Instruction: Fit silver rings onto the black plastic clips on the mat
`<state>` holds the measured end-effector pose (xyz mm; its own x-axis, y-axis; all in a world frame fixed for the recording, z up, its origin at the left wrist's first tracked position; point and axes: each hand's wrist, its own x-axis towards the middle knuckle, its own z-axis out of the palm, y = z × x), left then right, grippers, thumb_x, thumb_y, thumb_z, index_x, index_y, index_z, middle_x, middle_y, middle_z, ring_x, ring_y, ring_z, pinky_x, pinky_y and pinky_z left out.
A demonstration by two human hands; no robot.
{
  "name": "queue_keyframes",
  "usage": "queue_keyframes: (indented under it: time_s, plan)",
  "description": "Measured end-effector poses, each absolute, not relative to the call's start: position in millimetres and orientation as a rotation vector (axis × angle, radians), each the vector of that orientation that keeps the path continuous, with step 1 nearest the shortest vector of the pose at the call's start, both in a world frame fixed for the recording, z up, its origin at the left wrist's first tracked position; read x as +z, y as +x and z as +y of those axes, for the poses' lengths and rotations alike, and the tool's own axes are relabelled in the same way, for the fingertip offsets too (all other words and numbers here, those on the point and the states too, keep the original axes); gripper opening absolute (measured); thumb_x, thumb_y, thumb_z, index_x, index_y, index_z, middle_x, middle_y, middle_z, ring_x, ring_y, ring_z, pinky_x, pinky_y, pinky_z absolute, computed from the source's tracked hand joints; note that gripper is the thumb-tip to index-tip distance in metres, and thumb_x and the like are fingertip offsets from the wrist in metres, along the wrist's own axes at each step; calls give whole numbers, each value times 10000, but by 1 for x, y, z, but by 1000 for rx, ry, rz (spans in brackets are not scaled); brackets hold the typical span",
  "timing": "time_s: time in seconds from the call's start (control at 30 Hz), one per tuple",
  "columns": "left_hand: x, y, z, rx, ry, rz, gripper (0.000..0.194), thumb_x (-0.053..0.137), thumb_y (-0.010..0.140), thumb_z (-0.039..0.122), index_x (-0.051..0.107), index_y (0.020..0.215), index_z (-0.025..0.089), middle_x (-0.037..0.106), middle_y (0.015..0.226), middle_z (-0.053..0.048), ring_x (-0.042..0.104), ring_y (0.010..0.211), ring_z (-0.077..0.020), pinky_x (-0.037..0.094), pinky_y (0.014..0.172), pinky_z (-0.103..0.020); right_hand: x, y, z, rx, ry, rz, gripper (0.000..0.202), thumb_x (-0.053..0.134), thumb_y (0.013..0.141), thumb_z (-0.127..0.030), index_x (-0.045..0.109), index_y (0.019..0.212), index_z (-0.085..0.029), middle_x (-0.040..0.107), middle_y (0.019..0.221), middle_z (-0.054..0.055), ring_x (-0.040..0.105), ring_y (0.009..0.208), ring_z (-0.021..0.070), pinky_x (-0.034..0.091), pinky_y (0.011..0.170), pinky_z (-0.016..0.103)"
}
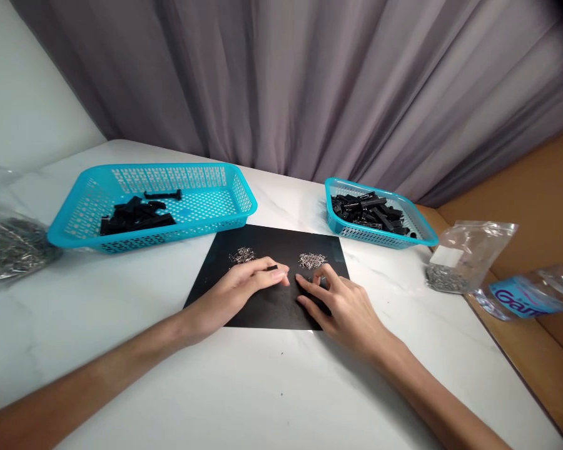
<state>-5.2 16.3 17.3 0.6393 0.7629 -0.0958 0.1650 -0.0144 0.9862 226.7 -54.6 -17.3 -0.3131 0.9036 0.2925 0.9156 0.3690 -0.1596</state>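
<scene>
My left hand [251, 281] is closed over the black mat [267, 312], with a small black plastic part [273, 268] showing between thumb and fingers; most of that part is hidden. To its right, my right hand [340, 297] rests on the mat, thumb and index finger apart and another finger bent. Nothing shows between those fingertips. Just beyond this hand lies a pile of tiny shiny metal pieces [312, 260], perhaps screws or pins. A second pile of small metal pieces [243, 255] sits behind my left hand.
At the back left stands a blue basket [201, 230] holding several black parts [136, 215]. Another blue basket [380, 235], fuller of black parts, is at the back right. Clear bags of metal pieces [14, 250] [445, 278] flank the table; a plastic bottle [525, 297] lies at the right.
</scene>
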Motion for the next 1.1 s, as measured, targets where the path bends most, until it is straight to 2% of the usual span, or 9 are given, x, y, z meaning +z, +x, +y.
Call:
queue_keyframes:
  time_s: [0.13, 0.27, 0.47, 0.53, 0.6, 0.67, 0.8, 0.93, 1.1]
  plan:
    - [16, -6, 18, 555, 1550, 747, 269, 569, 968, 507, 672, 924, 262, 675, 1306, -31, 491, 1390, -291, 313, 1200, -466, -20, 225, -50, -36, -1577, -2209, 277, 453, 1050, -217, 715, 1137, -237, 664, 1091, 79, 643, 716, 175, 482, 611, 312]
    - [15, -6, 19, 542, 1586, 772, 254, 584, 974, 512, 664, 1017, 275, 655, 1358, -30, 516, 1373, -282, 318, 1198, -471, -15, 228, -47, 165, -1469, -2010, 217, 479, 1030, -164, 682, 1077, -223, 688, 1077, 63, 673, 846, 177, 506, 680, 290]
    - [12, -7, 15, 546, 1620, 728, 276, 734, 894, 437, 640, 1102, 283, 518, 1498, -35, 524, 1352, -275, 379, 1166, -461, -6, 233, -47, 398, -1398, -1777, 81, 608, 965, -211, 668, 910, -208, 704, 873, 22, 560, 621, 123, 460, 562, 259]
    - [9, -6, 14, 558, 1572, 699, 399, 775, 868, 393, 590, 1210, 301, 569, 1409, -41, 545, 1332, -248, 421, 1149, -424, -5, 233, -47, 482, -1395, -1736, 70, 610, 959, -211, 677, 977, -215, 700, 846, 13, 540, 603, 122, 452, 556, 262]
    - [3, -5, 14, 566, 1524, 672, 490, 784, 866, 362, 540, 1286, 308, 599, 1338, -43, 562, 1321, -233, 457, 1132, -399, -4, 233, -47, 603, -1390, -1676, 190, 633, 945, -225, 657, 1134, -229, 705, 851, 4, 535, 601, 125, 444, 550, 264]
    - [-3, -4, 15, 621, 1500, 649, 530, 789, 863, 337, 509, 1311, 317, 601, 1326, -35, 582, 1310, -224, 479, 1121, -384, -3, 233, -48, 692, -1388, -1629, 239, 663, 931, -255, 654, 1169, -234, 713, 851, 1, 537, 612, 129, 432, 553, 267]
    - [-9, -3, 17, 705, 1607, 714, 334, 755, 888, 356, 598, 1172, 281, 641, 1198, -12, 666, 1156, -194, 534, 1050, -348, -1, 231, -49, 720, -1402, -1594, 114, 688, 925, -317, 734, 932, -213, 732, 859, 17, 540, 634, 131, 423, 589, 280]
    - [-4, 0, 15, 668, 1894, 827, 192, 683, 923, 410, 688, 966, 223, 650, 1074, -20, 677, 943, -176, 579, 908, -341, -2, 225, -49, 751, -1381, -1565, 140, 687, 926, -329, 756, 935, -207, 723, 842, 18, 516, 623, 129, 397, 577, 279]
    - [2, 4, 13, 655, 1994, 888, 228, 567, 965, 392, 683, 902, 207, 680, 1158, -43, 690, 1006, -208, 571, 950, -389, -4, 221, -49, 811, -1378, -1538, 147, 703, 915, -331, 741, 985, -208, 676, 773, -1, 461, 602, 122, 356, 553, 270]
